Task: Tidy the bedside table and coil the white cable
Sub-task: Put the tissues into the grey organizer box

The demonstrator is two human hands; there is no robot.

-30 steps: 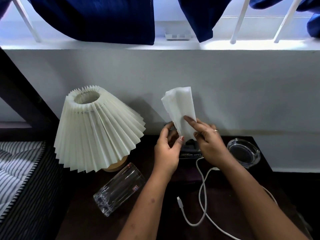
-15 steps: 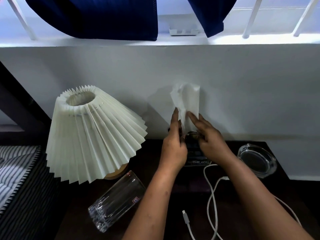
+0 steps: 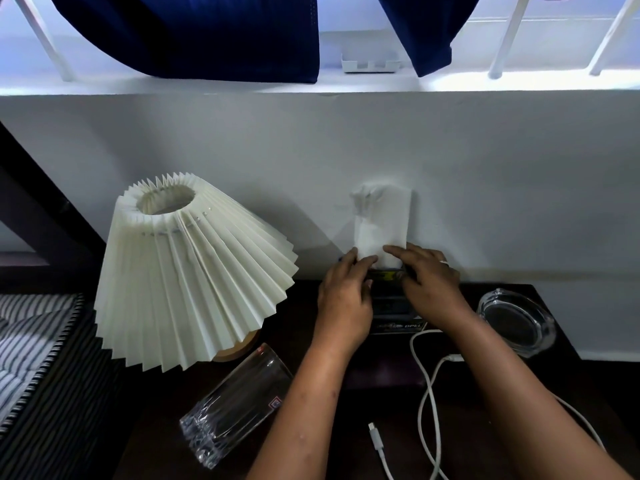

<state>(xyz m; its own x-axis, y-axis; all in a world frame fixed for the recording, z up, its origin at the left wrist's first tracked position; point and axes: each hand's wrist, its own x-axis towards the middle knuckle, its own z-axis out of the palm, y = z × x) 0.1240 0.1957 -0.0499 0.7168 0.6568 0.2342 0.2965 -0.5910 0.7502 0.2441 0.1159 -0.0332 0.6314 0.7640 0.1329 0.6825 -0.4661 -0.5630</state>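
Note:
A white tissue (image 3: 381,223) stands upright out of a dark tissue box (image 3: 393,311) at the back of the dark bedside table (image 3: 388,372). My left hand (image 3: 343,299) and my right hand (image 3: 429,285) both pinch the tissue's lower edge at the box's opening. The white cable (image 3: 424,407) lies loose in curves on the table in front of the box, its plug end (image 3: 375,439) near the front.
A tilted pleated lamp shade (image 3: 187,271) stands at the left. A clear drinking glass (image 3: 239,403) lies on its side below it. A glass ashtray (image 3: 516,320) sits at the right. A striped mattress (image 3: 31,348) borders the table's left side.
Both hands have lowered the tissue from mid-air down toward the box opening. The tissue now stands straight and narrow above the box.

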